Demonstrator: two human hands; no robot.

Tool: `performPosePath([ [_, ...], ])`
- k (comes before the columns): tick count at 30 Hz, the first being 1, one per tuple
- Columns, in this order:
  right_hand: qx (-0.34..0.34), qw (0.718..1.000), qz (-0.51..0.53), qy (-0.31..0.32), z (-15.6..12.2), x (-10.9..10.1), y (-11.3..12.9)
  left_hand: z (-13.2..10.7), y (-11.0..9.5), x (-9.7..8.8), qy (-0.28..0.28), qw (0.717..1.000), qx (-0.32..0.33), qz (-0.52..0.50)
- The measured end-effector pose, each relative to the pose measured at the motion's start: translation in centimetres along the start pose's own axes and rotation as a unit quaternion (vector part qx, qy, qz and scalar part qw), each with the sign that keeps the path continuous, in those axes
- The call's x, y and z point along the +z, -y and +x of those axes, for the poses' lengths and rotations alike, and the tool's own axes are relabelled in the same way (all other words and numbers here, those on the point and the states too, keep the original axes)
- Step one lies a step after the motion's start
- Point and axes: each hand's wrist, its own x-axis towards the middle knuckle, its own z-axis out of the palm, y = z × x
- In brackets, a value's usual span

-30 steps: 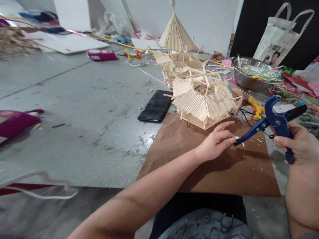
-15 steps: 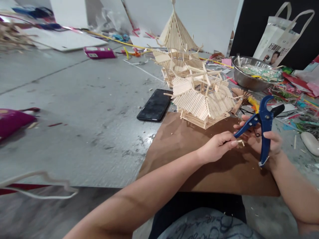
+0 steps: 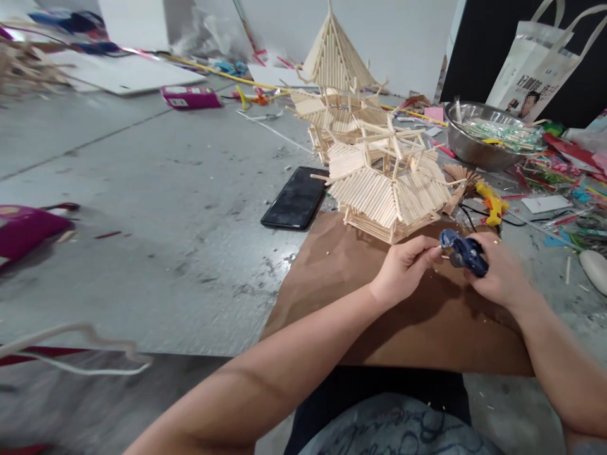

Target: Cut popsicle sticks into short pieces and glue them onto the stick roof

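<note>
My right hand [image 3: 502, 272] is wrapped round a blue pipe cutter [image 3: 469, 253], its jaw end turned toward my left hand [image 3: 403, 268]. The left fingers are pinched on a short thin wooden stick [image 3: 444, 256], mostly hidden, whose tip shows at the cutter's jaws. Whether the blade touches the stick I cannot tell. Just beyond my hands stands a lower wooden-stick pavilion model [image 3: 389, 189] with a sloped roof and open top frame. Brown paper [image 3: 327, 303] lies beneath my hands.
Behind the pavilion rises a pointed stick roof [image 3: 334, 57]. A black phone [image 3: 296, 199] lies left of it. A yellow glue gun [image 3: 493, 205], a metal bowl [image 3: 493, 158] of packets and a white stone-like object [image 3: 595, 268] are to the right. Purple boxes [image 3: 190, 98] sit leftward.
My right hand has turned the cutter from upright to pointing left, closing round its handles. The left hand, formerly touching one handle, now holds the stick at the jaws.
</note>
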Motion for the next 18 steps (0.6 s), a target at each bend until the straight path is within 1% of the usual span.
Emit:
performPosePath([
  [3,-0.004,1.0,-0.011,0.007,0.06,0.36,0.33,0.0,0.34,0.03,-0.002,1.0,0.002,-0.004],
  [6,0.005,1.0,-0.017,0.006,-0.01,0.42,0.53,-0.11,0.48,0.01,0.01,1.0,0.005,-0.007],
  [12,0.014,1.0,-0.021,0.012,-0.03,0.38,0.81,-0.15,0.23,-0.16,0.028,0.999,0.023,0.031],
  [18,0.018,0.999,-0.015,0.025,-0.05,0.31,0.89,-0.02,0.14,-0.24,0.035,0.998,0.036,0.048],
])
